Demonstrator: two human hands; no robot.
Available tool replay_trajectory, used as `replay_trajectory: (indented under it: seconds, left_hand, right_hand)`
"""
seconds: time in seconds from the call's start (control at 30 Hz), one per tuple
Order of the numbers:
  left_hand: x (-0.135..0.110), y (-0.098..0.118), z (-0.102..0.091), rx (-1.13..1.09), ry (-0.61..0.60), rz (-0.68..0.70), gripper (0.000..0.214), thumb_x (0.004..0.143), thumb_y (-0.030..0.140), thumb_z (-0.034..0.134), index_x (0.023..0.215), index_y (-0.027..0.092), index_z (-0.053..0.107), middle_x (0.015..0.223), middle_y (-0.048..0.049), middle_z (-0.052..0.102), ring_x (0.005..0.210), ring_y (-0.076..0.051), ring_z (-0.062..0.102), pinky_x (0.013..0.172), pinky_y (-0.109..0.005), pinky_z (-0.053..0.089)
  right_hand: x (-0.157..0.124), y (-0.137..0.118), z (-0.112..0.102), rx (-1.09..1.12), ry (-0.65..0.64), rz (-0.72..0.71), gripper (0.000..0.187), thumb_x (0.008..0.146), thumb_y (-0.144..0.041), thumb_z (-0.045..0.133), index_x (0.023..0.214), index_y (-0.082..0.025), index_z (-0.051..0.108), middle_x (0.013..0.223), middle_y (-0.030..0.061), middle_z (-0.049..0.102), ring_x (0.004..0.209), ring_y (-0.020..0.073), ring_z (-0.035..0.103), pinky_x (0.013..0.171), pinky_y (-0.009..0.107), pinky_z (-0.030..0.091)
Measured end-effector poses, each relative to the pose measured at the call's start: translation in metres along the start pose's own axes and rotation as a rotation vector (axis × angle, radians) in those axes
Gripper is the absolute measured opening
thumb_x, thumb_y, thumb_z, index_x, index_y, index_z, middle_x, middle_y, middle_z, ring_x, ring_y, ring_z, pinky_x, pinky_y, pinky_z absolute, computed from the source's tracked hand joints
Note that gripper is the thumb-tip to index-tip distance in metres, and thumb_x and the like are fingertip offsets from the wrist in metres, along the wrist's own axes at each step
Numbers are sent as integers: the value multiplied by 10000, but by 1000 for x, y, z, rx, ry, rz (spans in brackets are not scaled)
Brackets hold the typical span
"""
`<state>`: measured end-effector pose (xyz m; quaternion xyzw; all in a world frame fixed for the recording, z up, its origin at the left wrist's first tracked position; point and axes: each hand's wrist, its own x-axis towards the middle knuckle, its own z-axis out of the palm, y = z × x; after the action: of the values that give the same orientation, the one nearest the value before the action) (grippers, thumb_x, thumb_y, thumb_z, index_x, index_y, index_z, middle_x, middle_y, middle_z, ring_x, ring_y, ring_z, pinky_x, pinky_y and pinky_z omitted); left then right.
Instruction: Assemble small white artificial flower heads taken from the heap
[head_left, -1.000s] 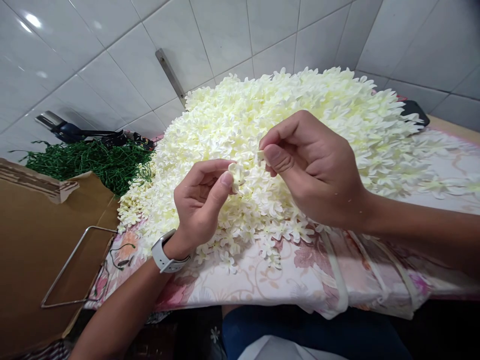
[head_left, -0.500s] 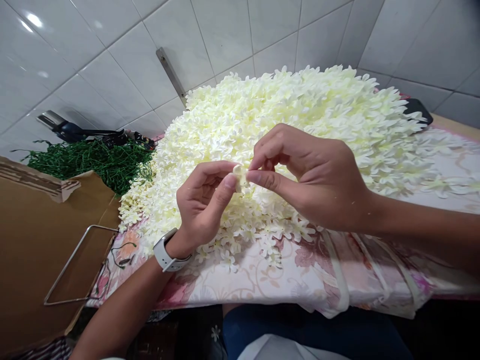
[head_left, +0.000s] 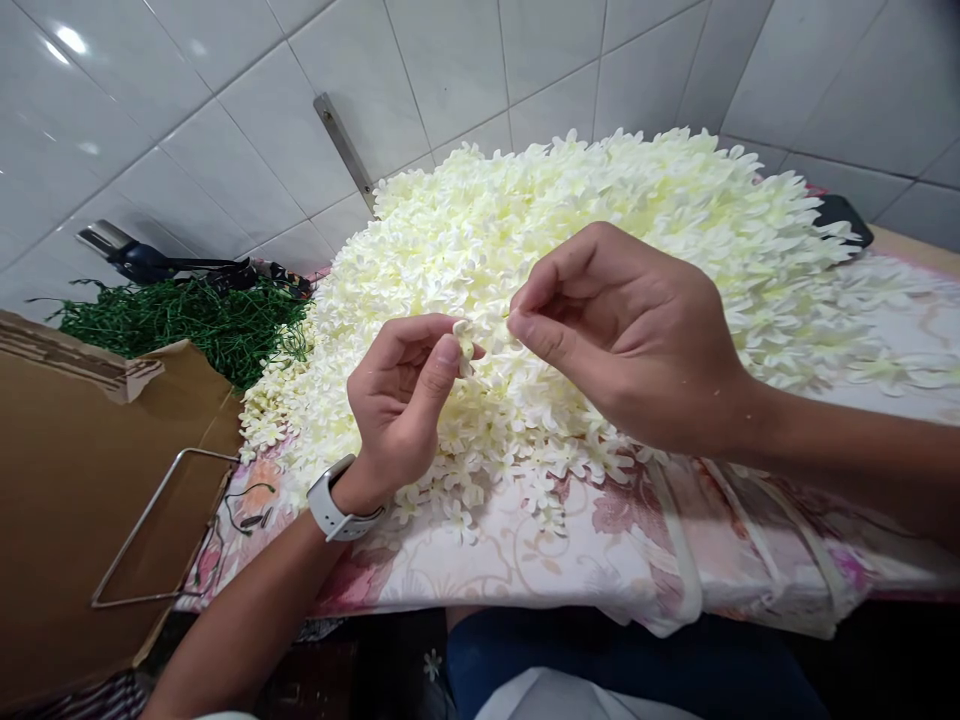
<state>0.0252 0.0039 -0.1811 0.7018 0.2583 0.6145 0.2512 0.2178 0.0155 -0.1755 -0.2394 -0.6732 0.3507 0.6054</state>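
Note:
My left hand (head_left: 401,400), wearing a watch with a pale band (head_left: 334,505), pinches a small artificial white flower (head_left: 464,345) between thumb and fingers. To its right, my right hand (head_left: 630,340) is closed in a pinch, thumb tip against fingertip. What its fingertips hold, if anything, is too small to make out. A gap separates the two hands. Both are above the front of a large heap of white-yellow artificial flowers (head_left: 600,200), which spreads over a flower-patterned tablecloth (head_left: 480,570).
Green plastic stems (head_left: 180,325) are heaped at the left, behind an opened cardboard box (head_left: 90,480) with a bent metal wire (head_left: 142,530) on it. A black-handled tool (head_left: 142,262) lies behind the stems. A dark phone-like object (head_left: 844,220) sits far right. Tiled wall (head_left: 450,60) stands behind.
My right hand has drawn away from the flower, up and slightly to the right. My left hand has shifted slightly left, still pinching the flower.

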Motion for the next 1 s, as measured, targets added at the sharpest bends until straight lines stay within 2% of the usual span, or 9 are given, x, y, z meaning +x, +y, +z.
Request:
replay_trajectory:
  seconds: [0.13, 0.27, 0.33, 0.43, 0.53, 0.63, 0.73, 0.87, 1.0]
  left_hand:
    - [0, -1, 0, 9, -10, -27, 121, 1005, 206, 673, 1090, 206, 759, 894, -5, 748, 793, -102, 777, 684, -191, 627]
    - [1, -1, 2, -22, -31, 0, 97, 1014, 184, 653, 1057, 193, 739, 934, -12, 782, 798, -108, 793, 642, -182, 631]
    - [3, -1, 3, -44, -49, 2, 81, 1009, 165, 656, 1040, 193, 725, 880, 8, 775, 730, -87, 777, 650, -181, 647]
    - [3, 0, 2, -34, -84, -6, 69, 990, 151, 680, 1031, 197, 712, 827, 28, 734, 661, -57, 737, 656, -161, 643]
    - [3, 0, -1, 36, -104, 46, 64, 970, 160, 708, 1020, 197, 720, 886, 2, 723, 721, -55, 719, 676, -146, 618]
    - [3, 0, -2, 83, -92, 80, 56, 963, 165, 715, 1006, 196, 735, 880, -10, 710, 757, -62, 699, 698, -146, 608]
    - [3, 0, 0, 82, -61, 50, 44, 963, 166, 717, 995, 187, 739, 868, -8, 706, 715, -53, 696, 680, -140, 607]
    - [2, 1, 2, 66, -50, 35, 36, 956, 160, 724, 983, 184, 726, 860, 3, 698, 691, -48, 701, 658, -133, 606]
    - [2, -2, 1, 105, -13, 99, 173, 908, 152, 783, 1051, 202, 700, 910, 2, 686, 756, -56, 691, 693, -144, 601]
  right_hand:
    - [0, 3, 0, -33, 20, -29, 128, 971, -157, 647, 944, -265, 584, 821, -15, 590, 687, 132, 545, 621, 323, 479]
    - [1, 6, -2, -194, -22, -113, 34, 996, -235, 644, 967, -232, 625, 927, 31, 641, 822, 157, 595, 705, 342, 499]
    - [1, 6, -3, -239, -66, -154, 63, 994, -266, 659, 978, -205, 659, 967, 53, 668, 868, 166, 610, 723, 344, 500]
    - [2, 7, -4, -207, -148, -204, 80, 972, -268, 708, 990, -189, 702, 946, 49, 691, 864, 160, 619, 732, 337, 504]
    - [1, 6, -4, -165, -183, -235, 76, 953, -246, 740, 995, -183, 728, 920, 38, 700, 837, 146, 623, 729, 326, 510]
    - [0, 4, -3, -137, -159, -188, 56, 937, -238, 763, 931, -191, 732, 860, 16, 687, 780, 130, 615, 702, 321, 497]
    - [0, 2, -4, -62, -145, -91, 133, 897, -262, 814, 837, -201, 712, 807, -6, 666, 734, 125, 596, 689, 331, 474]
    - [2, -1, -4, -17, -180, 10, 151, 906, -308, 804, 830, -201, 730, 801, -5, 672, 733, 129, 592, 677, 333, 464]
    - [3, -4, -3, 47, -164, 112, 177, 859, -314, 848, 829, -195, 721, 791, -24, 661, 719, 111, 581, 660, 305, 478]
